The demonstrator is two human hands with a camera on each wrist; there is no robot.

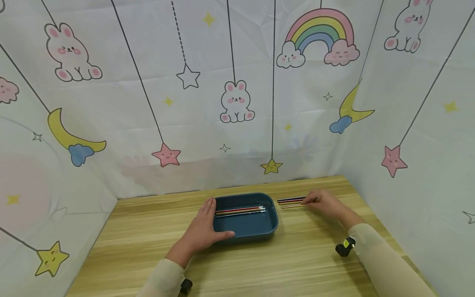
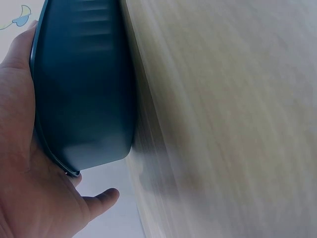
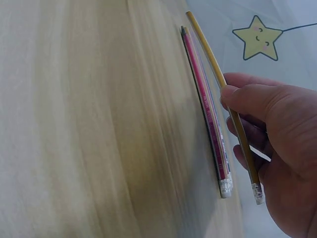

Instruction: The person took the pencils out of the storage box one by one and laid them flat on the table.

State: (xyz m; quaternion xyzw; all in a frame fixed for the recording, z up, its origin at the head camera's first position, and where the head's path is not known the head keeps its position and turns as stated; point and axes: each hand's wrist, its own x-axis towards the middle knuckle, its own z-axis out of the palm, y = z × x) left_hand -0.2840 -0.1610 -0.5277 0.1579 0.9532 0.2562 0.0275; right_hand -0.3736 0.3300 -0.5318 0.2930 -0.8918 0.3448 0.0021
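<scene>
A dark blue rectangular tray (image 1: pixel 246 238) stands on the table, with several pencils (image 1: pixel 241 210) lying lengthwise inside it. My left hand (image 1: pixel 202 231) rests at the tray's near left corner, fingers straight along the left rim and thumb laid on the front rim. In the left wrist view, the palm sits against the tray's outer wall (image 2: pixel 84 89). To the right of the tray, my right hand (image 1: pixel 324 204) pinches a gold pencil (image 3: pixel 208 54) between thumb and fingers, its eraser end towards the palm. Several more pencils (image 3: pixel 205 106), red and dark ones among them, lie beside it on the table.
The wood-grain table (image 1: pixel 297 260) reaches back to a white curtain (image 1: pixel 208 123) printed with rabbits, stars and moons, which also runs along both sides. A small black camera (image 1: pixel 345 247) is strapped at the right wrist.
</scene>
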